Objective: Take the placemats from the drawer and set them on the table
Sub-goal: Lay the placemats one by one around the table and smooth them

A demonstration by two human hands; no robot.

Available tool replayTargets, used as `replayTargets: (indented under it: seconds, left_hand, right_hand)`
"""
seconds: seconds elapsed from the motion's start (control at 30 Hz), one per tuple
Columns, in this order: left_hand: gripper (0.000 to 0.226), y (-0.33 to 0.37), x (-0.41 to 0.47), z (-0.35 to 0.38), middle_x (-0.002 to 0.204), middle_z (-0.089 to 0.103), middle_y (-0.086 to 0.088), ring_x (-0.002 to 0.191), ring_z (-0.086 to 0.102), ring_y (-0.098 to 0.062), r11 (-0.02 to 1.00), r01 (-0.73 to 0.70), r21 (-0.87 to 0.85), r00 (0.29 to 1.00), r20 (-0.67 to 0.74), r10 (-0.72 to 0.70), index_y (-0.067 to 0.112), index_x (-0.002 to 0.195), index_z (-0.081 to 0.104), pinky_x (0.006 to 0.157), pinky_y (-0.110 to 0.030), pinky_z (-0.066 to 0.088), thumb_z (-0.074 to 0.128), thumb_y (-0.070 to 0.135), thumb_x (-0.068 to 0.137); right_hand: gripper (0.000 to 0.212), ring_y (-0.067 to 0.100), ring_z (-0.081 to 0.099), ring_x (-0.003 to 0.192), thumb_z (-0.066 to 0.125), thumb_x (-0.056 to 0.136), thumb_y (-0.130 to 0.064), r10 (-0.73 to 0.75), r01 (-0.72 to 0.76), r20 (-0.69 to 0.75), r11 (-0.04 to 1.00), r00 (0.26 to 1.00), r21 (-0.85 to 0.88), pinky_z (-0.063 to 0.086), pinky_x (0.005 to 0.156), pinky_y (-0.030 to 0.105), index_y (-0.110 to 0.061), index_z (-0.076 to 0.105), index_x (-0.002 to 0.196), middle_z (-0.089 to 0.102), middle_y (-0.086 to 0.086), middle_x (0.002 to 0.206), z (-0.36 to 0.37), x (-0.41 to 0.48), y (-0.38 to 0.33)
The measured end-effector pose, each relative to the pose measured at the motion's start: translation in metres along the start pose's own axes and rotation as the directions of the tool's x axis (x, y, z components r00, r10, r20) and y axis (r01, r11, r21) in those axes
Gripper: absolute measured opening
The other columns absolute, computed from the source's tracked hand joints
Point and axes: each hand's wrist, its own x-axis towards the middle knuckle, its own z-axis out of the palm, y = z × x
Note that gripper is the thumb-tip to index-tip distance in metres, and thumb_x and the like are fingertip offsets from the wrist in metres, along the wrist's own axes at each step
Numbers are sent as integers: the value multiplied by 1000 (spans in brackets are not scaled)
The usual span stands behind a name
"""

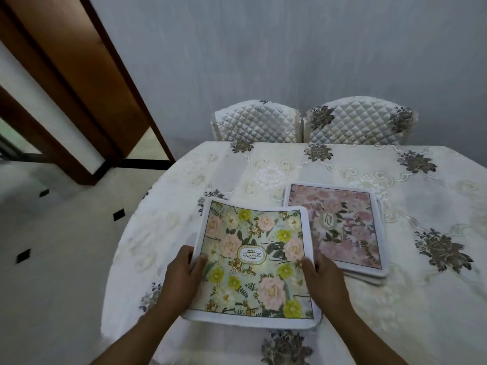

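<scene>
Head view shows the left hand (pixel 181 272) and the right hand (pixel 322 279) each gripping one side edge of the green and yellow floral placemat (pixel 254 262), so it stays flat. Its far edge partly covers the stack of pink placemats (pixel 342 227) lying on the bench (pixel 434 206). I judge it is being laid beside them, to spread the mats.

We read "GARDEN" on the green floral placemat (pixel 253 262), stacked as GAR / DEN in a gold-rimmed oval at its centre, letters turned sideways to our view. The pink floral placemat (pixel 340 225) beside it has a similar oval emblem w/ script, too blurred to read.
</scene>
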Motion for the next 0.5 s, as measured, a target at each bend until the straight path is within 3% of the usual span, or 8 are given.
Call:
replayTargets:
  seconds: [0.3, 0.5]
  left_hand:
    - [15, -128, -40, -53, 74, 61, 1, 65, 59, -11, 995, 103, 8, 994, 30, -103, 20, 86, 50, 51, -26, 42, 55, 30, 95]
    - [18, -202, -32, -56, 71, 55, 4, 62, 54, -12, 998, -12, 57, 993, 115, 5, 25, 82, 43, 51, -28, 38, 52, 33, 96]
  right_hand:
    - [41, 15, 38, 48, 53, 96, -31, 56, -53, 23, 991, 998, -119, 23, 47, 30, -18, 34, 62, 37, 0, 54, 113, -85, -15]
    - [38, 23, 47, 54, 47, 96, -41, 218, -241, -107, 921, 970, -305, 34, 52, 35, -12, 42, 71, 47, 6, 59, 176, -126, -19]
